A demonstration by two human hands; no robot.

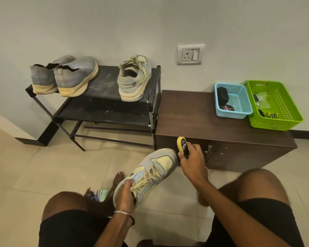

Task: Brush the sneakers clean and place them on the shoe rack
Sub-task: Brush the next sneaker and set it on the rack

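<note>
right now the left hand [126, 193] grips the pale sneaker [146, 173] round its laced collar, held off the floor between the knees, while the right hand [191, 157] curls round the yellow brush [182, 144] just beside the toe. best to keep the shoe braced firm, work short strokes outward from the toe, then turn it to reach the sole edge before joining its mate [135, 79] on the shoe rack [103, 82].

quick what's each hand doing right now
Left hand: gripping the laced sneaker near its opening, holding it up off the floor.
Right hand: gripping the yellow brush at the sneaker's toe.
</note>
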